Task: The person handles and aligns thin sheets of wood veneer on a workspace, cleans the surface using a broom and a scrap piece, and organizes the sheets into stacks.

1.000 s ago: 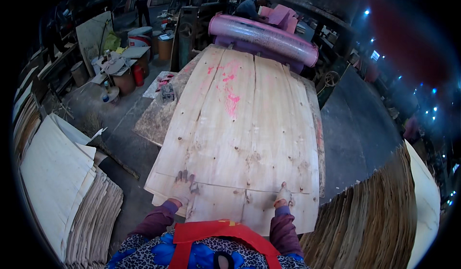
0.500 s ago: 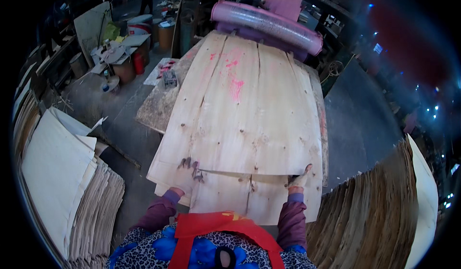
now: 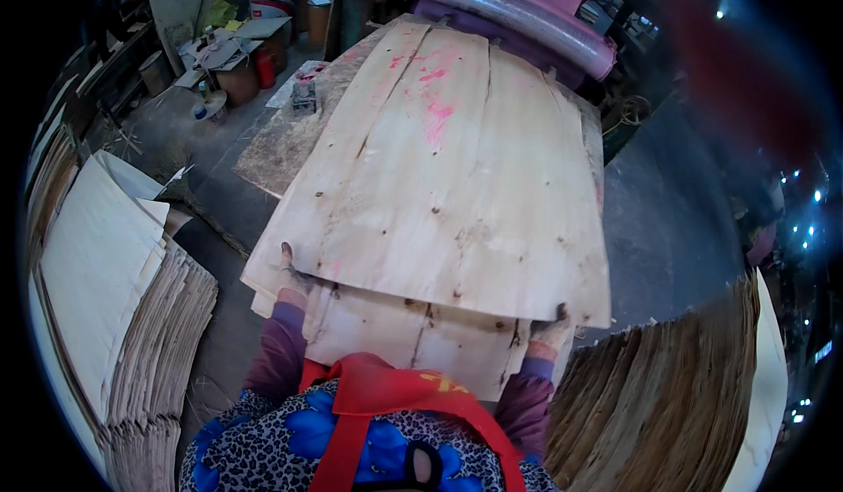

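A wide, pale wood veneer sheet (image 3: 439, 220) with knots and pink smears stretches away from me, its near edge raised off the sheets below. My left hand (image 3: 293, 278), in a stained glove, grips that edge near its left corner, thumb on top and fingers hidden underneath. Near the right corner my right hand (image 3: 548, 330) holds the same edge, its thumb also above. Under the lifted edge lies another veneer sheet (image 3: 369, 321) with dark knots. The far end of the top sheet reaches a pink-coated roller (image 3: 514, 19).
Stacks of veneer stand at my left (image 3: 154, 334) and right (image 3: 659, 395). A worktable (image 3: 272, 154) with a small block (image 3: 304, 97) shows left of the sheet. Farther left are tubs, a red cylinder (image 3: 265, 68) and cluttered boards. A handwheel (image 3: 634, 110) sits beside the roller.
My left hand has moved left, from lying spread over the edge to gripping it near the corner. The near edge is lifted higher. My view has tilted down slightly.
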Demonstrator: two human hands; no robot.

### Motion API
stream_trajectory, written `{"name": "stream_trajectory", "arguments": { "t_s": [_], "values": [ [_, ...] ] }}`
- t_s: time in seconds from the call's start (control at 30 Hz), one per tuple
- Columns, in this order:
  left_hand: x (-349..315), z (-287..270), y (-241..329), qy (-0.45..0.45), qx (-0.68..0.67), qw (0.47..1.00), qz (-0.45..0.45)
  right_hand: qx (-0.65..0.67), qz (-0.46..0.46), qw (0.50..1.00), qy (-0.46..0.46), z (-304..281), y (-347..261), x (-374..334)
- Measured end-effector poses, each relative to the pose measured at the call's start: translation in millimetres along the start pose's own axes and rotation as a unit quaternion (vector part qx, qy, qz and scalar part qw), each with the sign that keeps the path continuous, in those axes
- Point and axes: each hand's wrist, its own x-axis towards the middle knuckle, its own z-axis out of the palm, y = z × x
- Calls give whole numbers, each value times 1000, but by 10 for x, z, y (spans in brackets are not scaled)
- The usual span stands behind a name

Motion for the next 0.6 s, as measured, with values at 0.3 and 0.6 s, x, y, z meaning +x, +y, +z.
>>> {"name": "stream_trajectory", "arguments": {
  "t_s": [0.3,0.6],
  "values": [
    [146,-54,-62,119,101,979,134,43,107,993,20,-1365,284,717],
    [1130,514,184,35,100,987,125,78,135,987,39,-831,526,1317]
  ]
}}
